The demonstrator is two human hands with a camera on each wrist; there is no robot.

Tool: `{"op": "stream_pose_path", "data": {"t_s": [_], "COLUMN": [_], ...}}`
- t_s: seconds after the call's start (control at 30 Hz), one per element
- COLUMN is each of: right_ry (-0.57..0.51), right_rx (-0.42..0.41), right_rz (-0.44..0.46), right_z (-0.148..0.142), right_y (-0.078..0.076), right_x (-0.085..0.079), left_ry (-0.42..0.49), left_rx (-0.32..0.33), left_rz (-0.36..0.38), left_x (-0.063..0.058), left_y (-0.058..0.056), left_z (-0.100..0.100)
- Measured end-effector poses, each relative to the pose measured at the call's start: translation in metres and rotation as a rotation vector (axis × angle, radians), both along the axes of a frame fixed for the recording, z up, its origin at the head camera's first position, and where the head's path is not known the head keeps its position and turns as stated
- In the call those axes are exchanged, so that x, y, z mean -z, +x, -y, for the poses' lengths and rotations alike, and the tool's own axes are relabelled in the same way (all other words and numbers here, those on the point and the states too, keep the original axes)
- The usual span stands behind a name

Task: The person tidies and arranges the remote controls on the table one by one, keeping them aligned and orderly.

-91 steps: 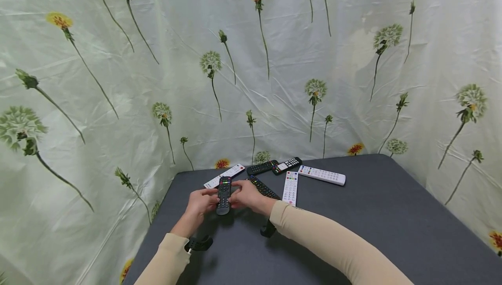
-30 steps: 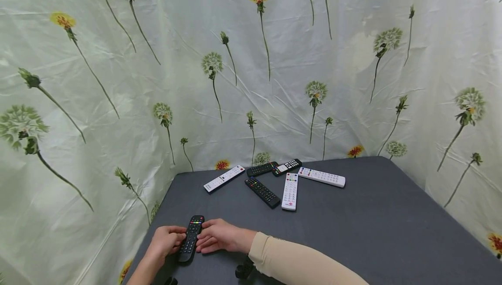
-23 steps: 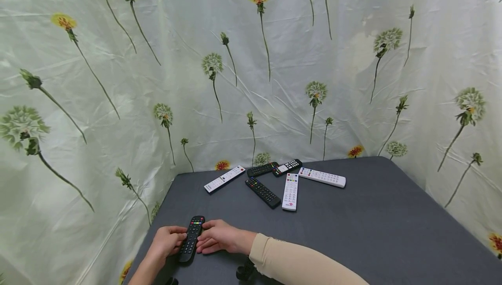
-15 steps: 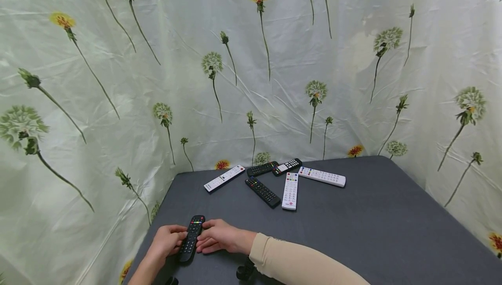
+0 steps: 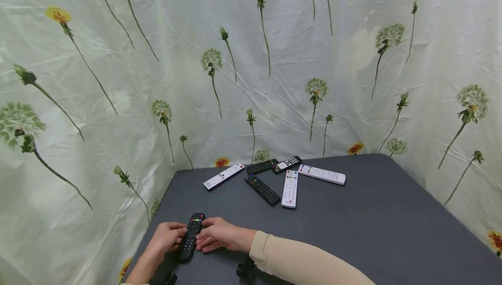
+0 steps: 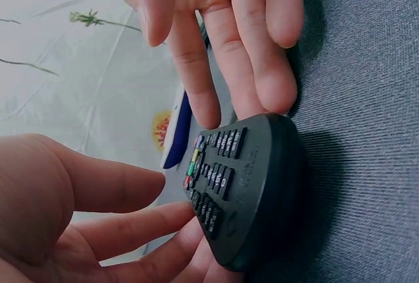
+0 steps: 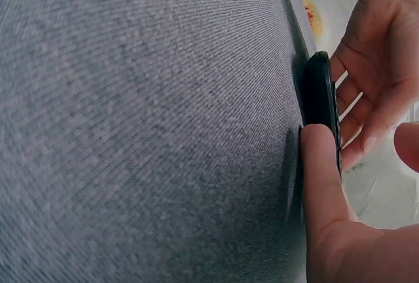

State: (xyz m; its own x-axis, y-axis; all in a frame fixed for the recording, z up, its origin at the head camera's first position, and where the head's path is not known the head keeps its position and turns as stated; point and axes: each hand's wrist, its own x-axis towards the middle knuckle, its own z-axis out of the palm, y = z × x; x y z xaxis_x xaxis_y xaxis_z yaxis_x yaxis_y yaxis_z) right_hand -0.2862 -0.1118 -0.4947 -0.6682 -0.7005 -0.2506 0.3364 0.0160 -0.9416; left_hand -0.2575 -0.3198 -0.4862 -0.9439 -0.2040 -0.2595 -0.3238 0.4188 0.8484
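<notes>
A black remote control (image 5: pixel 191 237) with coloured buttons near its top lies face up on the dark grey tabletop at the front left. On its left side, the fingertips of my left hand (image 5: pixel 166 236) touch the edge, the thumb held apart from it in the left wrist view. My right hand (image 5: pixel 221 235) is along the opposite side, its fingers fairly straight and touching or nearly touching the remote. The right wrist view shows the black remote (image 7: pixel 319 93) edge-on between both hands. Neither hand curls round it.
Farther back lie a white remote (image 5: pixel 224 176), a black remote (image 5: pixel 262 190), another black one (image 5: pixel 262 166), a black one with white keys (image 5: pixel 287 164), an upright white one (image 5: pixel 290 189) and a slanted white one (image 5: pixel 322 174). Flowered fabric (image 5: pixel 274 58) hangs behind the table (image 5: pixel 372 224).
Since three seconds ago, both hands have brought the black remote from near the others down to the front left and set it on the table. Over the last second they stay almost still.
</notes>
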Motion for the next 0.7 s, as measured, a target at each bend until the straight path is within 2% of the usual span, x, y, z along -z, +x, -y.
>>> {"op": "stream_pose_path", "data": {"t_s": [0.2, 0.4, 0.47, 0.57, 0.7], "right_ry": [0.04, 0.104, 0.125, 0.139, 0.163], "right_rx": [-0.001, -0.03, -0.031, -0.015, 0.022], "right_rz": [-0.044, -0.1, -0.128, -0.164, -0.196], "right_z": [-0.001, -0.013, -0.016, -0.02, -0.025], "right_y": [0.0, -0.009, -0.013, -0.023, -0.037], "right_x": [-0.005, -0.021, -0.028, -0.036, -0.046], "left_ry": [-0.046, -0.221, -0.302, -0.377, -0.416], "left_rx": [0.023, 0.066, 0.084, 0.097, 0.114], "left_rz": [-0.002, -0.117, -0.174, -0.234, -0.27], "left_x": [-0.004, -0.02, -0.028, -0.043, -0.056], "left_y": [-0.002, -0.007, -0.011, -0.02, -0.036], "left_z": [0.001, -0.003, -0.006, -0.011, -0.017]}}
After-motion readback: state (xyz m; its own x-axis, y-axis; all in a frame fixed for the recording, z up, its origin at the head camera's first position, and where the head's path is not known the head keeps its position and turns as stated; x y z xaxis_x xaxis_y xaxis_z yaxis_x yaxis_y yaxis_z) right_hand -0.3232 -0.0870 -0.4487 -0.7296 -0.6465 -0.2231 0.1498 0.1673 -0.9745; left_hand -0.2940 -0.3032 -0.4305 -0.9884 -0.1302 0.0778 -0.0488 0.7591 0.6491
